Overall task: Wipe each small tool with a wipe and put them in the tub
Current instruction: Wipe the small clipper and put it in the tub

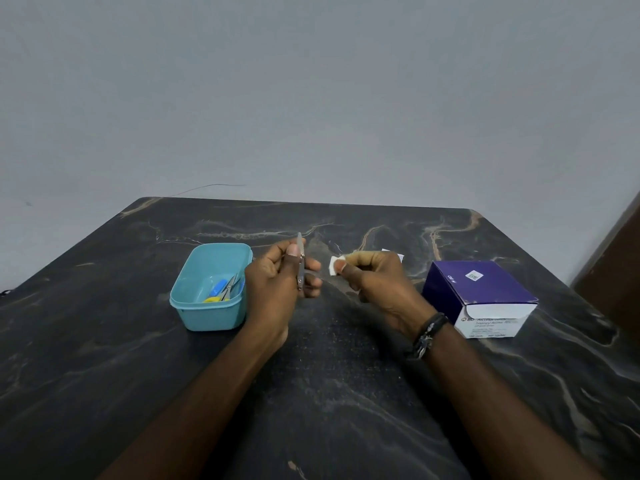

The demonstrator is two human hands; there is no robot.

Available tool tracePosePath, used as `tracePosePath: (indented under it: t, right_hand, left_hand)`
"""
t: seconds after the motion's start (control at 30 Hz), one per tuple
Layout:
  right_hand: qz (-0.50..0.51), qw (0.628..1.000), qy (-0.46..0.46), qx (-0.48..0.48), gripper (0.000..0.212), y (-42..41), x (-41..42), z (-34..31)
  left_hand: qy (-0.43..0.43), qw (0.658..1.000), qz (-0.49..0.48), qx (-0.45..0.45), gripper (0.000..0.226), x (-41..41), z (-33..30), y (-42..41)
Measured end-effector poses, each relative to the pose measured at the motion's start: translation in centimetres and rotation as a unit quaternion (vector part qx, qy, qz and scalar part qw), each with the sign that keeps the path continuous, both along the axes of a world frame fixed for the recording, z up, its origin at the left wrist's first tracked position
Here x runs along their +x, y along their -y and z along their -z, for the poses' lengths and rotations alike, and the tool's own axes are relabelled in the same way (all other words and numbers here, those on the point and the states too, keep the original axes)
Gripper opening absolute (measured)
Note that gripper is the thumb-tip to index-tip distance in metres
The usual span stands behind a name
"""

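The left hand (277, 278) pinches one slim metal tool (300, 261) upright; the right hand (372, 277) pinches one white wipe (335, 265) just beside it, apart. Best to fold the wipe round the tool and draw along its length. One teal tub (194, 306), left on the tabletop (329, 393), holds about three tools; one wipe box (479, 296) sits right.

purple-and-white box (479, 294), "BD" logo and "Alcohol" on front, smaller print unreadable
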State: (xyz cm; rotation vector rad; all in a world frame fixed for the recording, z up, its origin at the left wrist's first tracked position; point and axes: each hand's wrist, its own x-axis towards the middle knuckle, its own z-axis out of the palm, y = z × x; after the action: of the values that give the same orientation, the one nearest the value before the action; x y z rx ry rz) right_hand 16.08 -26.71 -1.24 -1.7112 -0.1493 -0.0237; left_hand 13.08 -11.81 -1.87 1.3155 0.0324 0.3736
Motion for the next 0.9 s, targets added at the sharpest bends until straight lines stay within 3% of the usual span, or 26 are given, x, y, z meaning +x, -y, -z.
tracePosePath:
  t: [0.13,0.37,0.67,0.9]
  right_hand:
    - [-0.025,0.999,-0.010,0.028,0.019,-0.1,-0.2,-0.2]
    - [-0.029,0.999,-0.001,0.027,0.020,-0.3,-0.1,0.0]
    - [-0.015,1.000,0.005,0.016,0.024,-0.8,-0.1,0.7]
    - [-0.025,0.997,-0.027,0.063,0.034,-1.0,-0.3,0.6]
  left_hand:
    - [0.010,0.998,0.017,0.067,0.019,-0.2,0.7,0.5]
    - [0.016,0.986,0.079,0.144,0.044,-0.3,1.1,0.6]
    - [0.032,0.974,0.109,0.194,0.042,-0.2,1.9,0.7]
    - [0.038,0.977,0.096,0.187,0.047,-0.1,1.8,1.0]
